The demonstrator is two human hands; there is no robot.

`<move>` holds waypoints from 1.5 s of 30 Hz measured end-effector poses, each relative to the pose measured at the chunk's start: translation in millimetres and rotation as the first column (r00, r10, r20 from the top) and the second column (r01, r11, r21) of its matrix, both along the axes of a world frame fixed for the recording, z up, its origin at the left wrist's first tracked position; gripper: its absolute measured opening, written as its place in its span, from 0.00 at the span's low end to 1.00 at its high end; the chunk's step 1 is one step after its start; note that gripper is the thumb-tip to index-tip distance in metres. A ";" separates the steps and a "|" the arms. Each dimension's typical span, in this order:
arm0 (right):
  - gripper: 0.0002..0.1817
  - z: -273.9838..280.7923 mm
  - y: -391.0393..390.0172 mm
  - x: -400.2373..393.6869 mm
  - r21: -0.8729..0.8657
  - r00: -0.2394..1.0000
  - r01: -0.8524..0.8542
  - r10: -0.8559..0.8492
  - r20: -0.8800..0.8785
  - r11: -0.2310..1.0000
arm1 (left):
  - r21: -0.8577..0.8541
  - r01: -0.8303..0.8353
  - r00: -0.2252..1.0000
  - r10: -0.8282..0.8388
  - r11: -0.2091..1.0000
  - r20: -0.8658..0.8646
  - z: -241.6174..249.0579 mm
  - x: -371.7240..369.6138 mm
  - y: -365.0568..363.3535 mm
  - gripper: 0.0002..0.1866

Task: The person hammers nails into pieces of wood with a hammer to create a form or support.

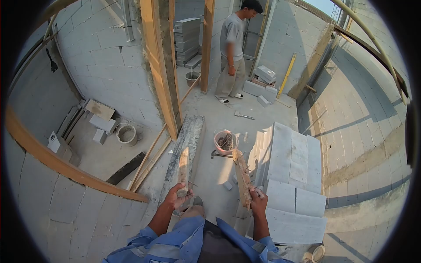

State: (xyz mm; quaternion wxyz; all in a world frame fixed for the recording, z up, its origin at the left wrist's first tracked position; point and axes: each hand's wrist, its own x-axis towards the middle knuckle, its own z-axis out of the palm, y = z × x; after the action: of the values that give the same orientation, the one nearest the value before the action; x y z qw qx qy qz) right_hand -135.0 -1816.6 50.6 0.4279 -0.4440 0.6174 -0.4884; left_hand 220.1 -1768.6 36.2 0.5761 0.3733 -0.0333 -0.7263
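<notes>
My left hand [177, 197] is closed round the lower end of a short wooden piece [183, 168], which points away from me; a nail sticks out near its lower end. On the right, my right hand [258, 199] grips the near end of a rough, longer wooden board [242, 177] with nails standing out of its edge. The two pieces are apart. Beyond them on the floor stands a pinkish bucket [226, 140] with dark bits inside, and a hammer [221, 154] lies against its near side.
Stacked grey blocks [291, 158] rise at the right. A long mottled slab [184, 144] and wooden door frame [160, 65] are at the left. Another person [232, 48] stands at the back near a yellow level [286, 75]. A tool [244, 115] lies on the floor.
</notes>
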 end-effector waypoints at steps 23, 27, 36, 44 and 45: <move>0.13 -101.7 -150.8 94.0 0.468 0.777 -0.436 0.584 -0.235 0.769 | 0.650 0.166 0.843 -0.449 0.741 0.297 -101.9 58.6 -36.4 0.32; 0.23 -107.6 -175.1 106.5 0.226 0.589 -0.667 0.689 -0.423 0.710 | 0.681 0.057 0.828 -0.416 0.730 0.376 -87.9 48.3 -39.4 0.34; 0.38 -145.5 -163.3 98.2 0.677 0.235 -0.676 0.956 -0.176 0.291 | 0.618 0.132 0.768 -0.474 0.775 0.431 -87.4 41.3 -72.7 0.32; 0.27 -135.0 -122.3 50.8 0.854 0.183 -0.463 0.968 -0.170 0.237 | 0.709 0.400 0.294 -0.814 0.581 0.501 -113.7 53.0 -64.2 0.36; 0.27 -131.5 -120.2 52.7 0.856 0.186 -0.459 0.968 -0.170 0.239 | 0.719 0.446 0.235 -0.845 0.533 0.480 -114.2 52.7 -62.3 0.37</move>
State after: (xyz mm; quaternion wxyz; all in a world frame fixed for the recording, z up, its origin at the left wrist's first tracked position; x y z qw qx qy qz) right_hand -82.3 -1936.8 -80.9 0.4664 -0.6640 0.5242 0.2585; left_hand 272.8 -1830.8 -78.1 0.0246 0.7197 -0.2795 -0.6350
